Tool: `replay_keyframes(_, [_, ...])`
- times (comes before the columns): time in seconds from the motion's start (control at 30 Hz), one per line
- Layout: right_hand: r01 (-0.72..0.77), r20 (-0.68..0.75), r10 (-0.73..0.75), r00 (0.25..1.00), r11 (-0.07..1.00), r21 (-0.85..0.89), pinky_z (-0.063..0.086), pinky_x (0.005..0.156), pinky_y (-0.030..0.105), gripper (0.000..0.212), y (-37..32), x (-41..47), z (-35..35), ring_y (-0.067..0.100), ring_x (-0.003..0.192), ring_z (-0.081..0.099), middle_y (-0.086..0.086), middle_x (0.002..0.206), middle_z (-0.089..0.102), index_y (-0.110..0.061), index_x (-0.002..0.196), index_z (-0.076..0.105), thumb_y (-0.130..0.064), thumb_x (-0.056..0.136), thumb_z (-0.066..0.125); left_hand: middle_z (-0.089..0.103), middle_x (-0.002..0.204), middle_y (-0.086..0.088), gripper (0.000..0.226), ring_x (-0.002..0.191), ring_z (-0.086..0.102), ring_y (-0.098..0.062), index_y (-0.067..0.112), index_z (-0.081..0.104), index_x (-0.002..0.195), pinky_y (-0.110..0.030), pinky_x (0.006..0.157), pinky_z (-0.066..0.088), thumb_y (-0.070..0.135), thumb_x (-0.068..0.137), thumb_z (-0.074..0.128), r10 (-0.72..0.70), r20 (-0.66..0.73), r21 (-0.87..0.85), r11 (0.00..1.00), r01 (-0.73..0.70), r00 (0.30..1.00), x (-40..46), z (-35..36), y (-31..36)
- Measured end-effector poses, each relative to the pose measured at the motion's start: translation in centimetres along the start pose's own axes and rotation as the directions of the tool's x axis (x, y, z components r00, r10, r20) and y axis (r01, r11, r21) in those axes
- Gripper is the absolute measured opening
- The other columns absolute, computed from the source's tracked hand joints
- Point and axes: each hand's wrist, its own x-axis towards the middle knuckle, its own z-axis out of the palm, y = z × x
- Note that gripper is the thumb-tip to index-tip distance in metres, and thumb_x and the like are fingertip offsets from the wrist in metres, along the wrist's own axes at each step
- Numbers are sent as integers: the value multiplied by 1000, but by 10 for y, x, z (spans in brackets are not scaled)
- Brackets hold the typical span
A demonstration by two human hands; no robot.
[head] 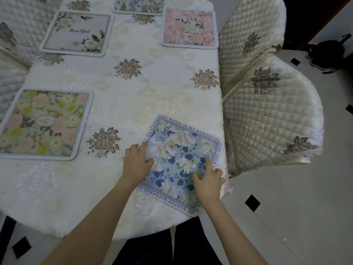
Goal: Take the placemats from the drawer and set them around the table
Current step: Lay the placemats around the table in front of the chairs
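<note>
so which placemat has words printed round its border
The blue floral placemat under both hands, at the table's near right edge. The other four have plain pale borders.

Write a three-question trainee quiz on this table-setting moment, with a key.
1. How many placemats lie on the table?
2. True or false: the blue placemat sits square to the table edge.
3. Which touches the blue placemat: A) left hand only, B) right hand only, C) both?

Key:
1. Five: blue, yellow-pink placemat, grey placemat, pink placemat, and a far placemat, partly cut off.
2. False; it is turned at an angle.
3. C.
</note>
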Motion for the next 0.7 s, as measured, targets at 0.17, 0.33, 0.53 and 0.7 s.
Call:
replay_keyframes(0.17, [18, 110, -57, 992, 946, 324, 50, 83, 30, 62, 14, 14, -25, 25, 101, 57, 5, 121, 52, -29, 128, 51, -5, 75, 72, 60, 92, -13, 50, 53, 53, -19, 25, 56, 124, -24, 50, 43, 8, 79, 68, -101, 84, -374, 919, 126, 991, -1, -24, 5])
replay_keyframes(0.33, [47, 212, -145, 967, 911, 410, 54, 85, 32, 69, 11, 21, -44, 20, 109, 56, -3, 119, 50, -19, 129, 53, 8, 70, 77, 53, 115, 1, 56, 55, 65, -24, 21, 61, 119, -36, 56, 56, -7, 72, 73, -45, 135, -444, 890, 101, 990, -6, -39, 11])
replay_keyframes(0.53, [129, 146, -211, 967, 892, 433, 53, 65, 14, 70, -11, 56, -67, 15, 102, 55, -3, 124, 47, -17, 132, 51, 13, 73, 73, 52, 137, -3, 57, 53, 58, 10, 19, 60, 124, -7, 51, 45, -5, 74, 73, -64, 15, -538, 841, 62, 998, 6, -41, 25])
replay_keyframes(0.7, [138, 115, -206, 972, 891, 433, 54, 59, 26, 69, -26, 103, -76, 20, 73, 62, 2, 128, 51, -20, 127, 55, 16, 71, 71, 51, 139, -1, 57, 72, 55, 3, 17, 60, 126, 0, 54, 40, -5, 74, 71, -115, -44, -604, 794, 65, 992, 26, -33, 45])
